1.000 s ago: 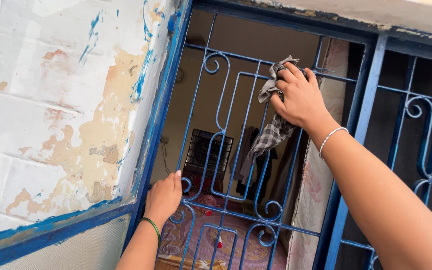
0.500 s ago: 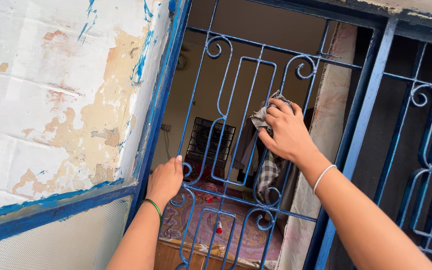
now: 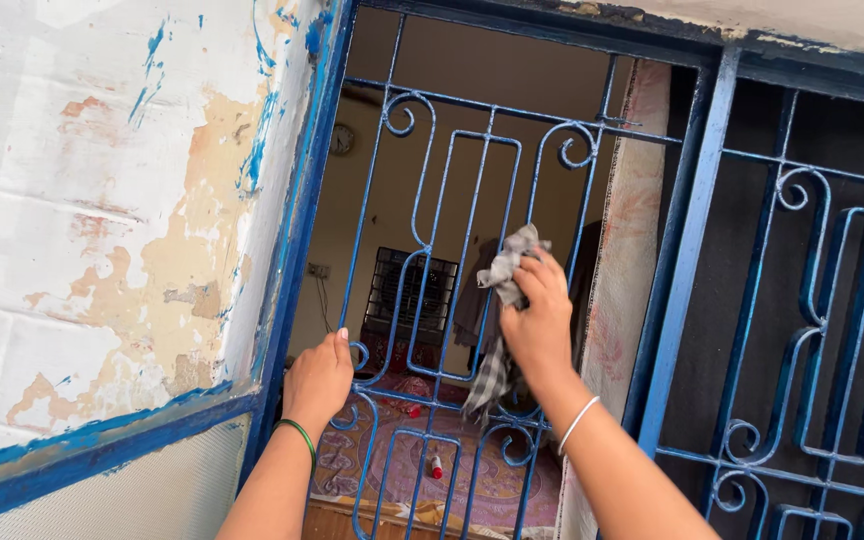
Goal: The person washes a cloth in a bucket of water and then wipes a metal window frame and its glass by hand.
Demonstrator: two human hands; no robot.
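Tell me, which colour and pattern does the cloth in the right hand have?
The cloth is grey and white, checked; the head view shows it best.

The right hand (image 3: 540,325) presses a grey checked cloth (image 3: 500,315) against a bar of the blue window grille (image 3: 452,200) (scrolled ironwork), while the left hand (image 3: 318,380) grips a lower bar beside the peeling wall (image 3: 102,200).

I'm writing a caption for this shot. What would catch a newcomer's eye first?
First, the bright blue wrought-iron window grille with scrolls filling the middle, where the right hand presses a grey checked cloth against a bar. The left hand holds the grille's lower left edge. At left, the peeling white wall with blue paint smears stands out.
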